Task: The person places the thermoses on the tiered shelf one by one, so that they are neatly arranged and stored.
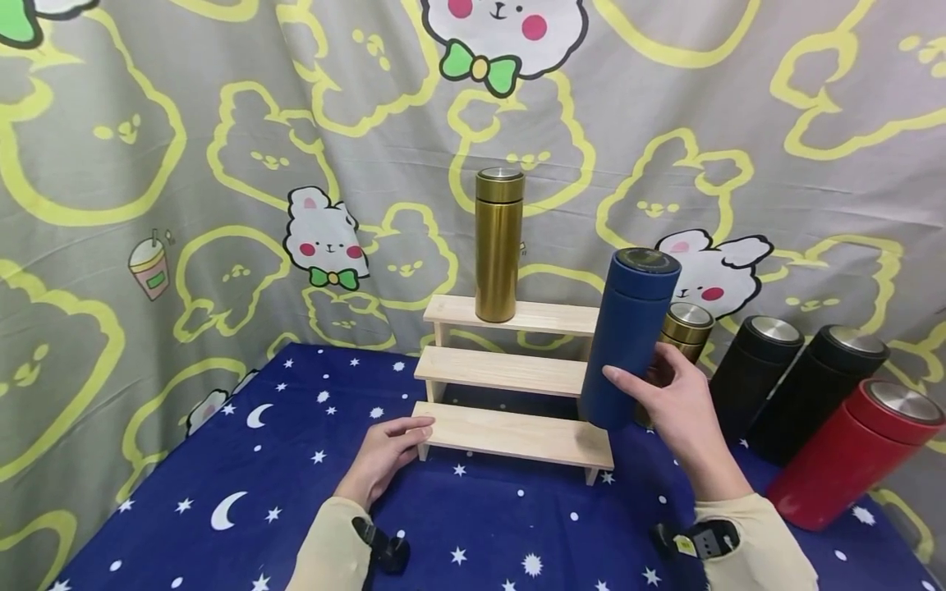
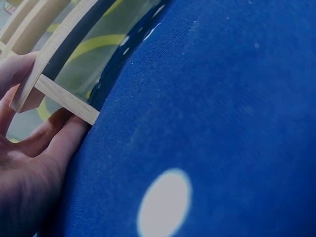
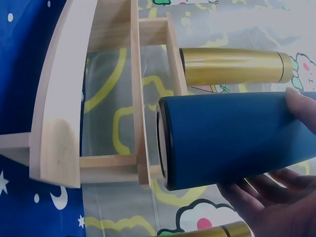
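My right hand (image 1: 683, 402) grips a blue thermos flask (image 1: 628, 336), thumb on one side and fingers round the other. The flask is raised and tilted slightly, overlapping the right end of a three-step wooden display stand (image 1: 510, 431) in the head view. Its base faces the upper steps in the right wrist view. A gold thermos flask (image 1: 498, 246) stands upright on the top step, left of the middle. My left hand (image 1: 386, 451) holds the left end of the bottom step, with a finger over the board and others beside its leg (image 2: 66, 98).
Right of the stand are another gold flask (image 1: 691, 324), partly hidden behind the blue one, two black flasks (image 1: 757, 369) and a red flask (image 1: 850, 460). A dark blue cloth (image 1: 296, 460) with stars and moons covers the table. A patterned grey curtain (image 1: 414, 148) hangs behind.
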`<state>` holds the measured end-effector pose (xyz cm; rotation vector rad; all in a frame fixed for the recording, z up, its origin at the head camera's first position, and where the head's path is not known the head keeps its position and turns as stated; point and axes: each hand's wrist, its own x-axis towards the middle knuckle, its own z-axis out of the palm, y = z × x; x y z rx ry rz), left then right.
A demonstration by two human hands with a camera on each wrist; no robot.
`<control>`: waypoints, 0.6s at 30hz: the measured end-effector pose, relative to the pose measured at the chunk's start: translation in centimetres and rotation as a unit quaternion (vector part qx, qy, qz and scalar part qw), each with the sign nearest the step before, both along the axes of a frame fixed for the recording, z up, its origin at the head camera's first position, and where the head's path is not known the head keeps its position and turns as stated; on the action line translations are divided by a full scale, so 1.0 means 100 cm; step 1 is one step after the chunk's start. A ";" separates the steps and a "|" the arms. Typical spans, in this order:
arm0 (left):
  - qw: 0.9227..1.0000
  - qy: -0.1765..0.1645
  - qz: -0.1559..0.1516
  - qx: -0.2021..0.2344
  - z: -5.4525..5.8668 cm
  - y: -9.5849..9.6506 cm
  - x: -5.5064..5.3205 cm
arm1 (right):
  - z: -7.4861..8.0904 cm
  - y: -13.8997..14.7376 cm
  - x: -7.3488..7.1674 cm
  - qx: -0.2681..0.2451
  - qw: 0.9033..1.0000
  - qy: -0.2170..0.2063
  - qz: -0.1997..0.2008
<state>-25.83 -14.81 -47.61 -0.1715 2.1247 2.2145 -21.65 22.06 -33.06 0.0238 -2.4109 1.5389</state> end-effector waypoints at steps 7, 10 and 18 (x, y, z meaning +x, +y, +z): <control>1.000 -0.001 -0.001 0.004 -0.001 -0.001 0.002 | 0.002 -0.003 -0.007 0.003 1.000 0.009 0.010; 1.000 -0.002 -0.004 0.002 -0.001 -0.001 0.003 | 0.003 -0.002 -0.010 0.002 1.000 0.010 0.012; 1.000 -0.011 0.006 0.004 0.003 0.002 0.001 | 0.011 -0.002 -0.018 -0.003 1.000 0.011 0.014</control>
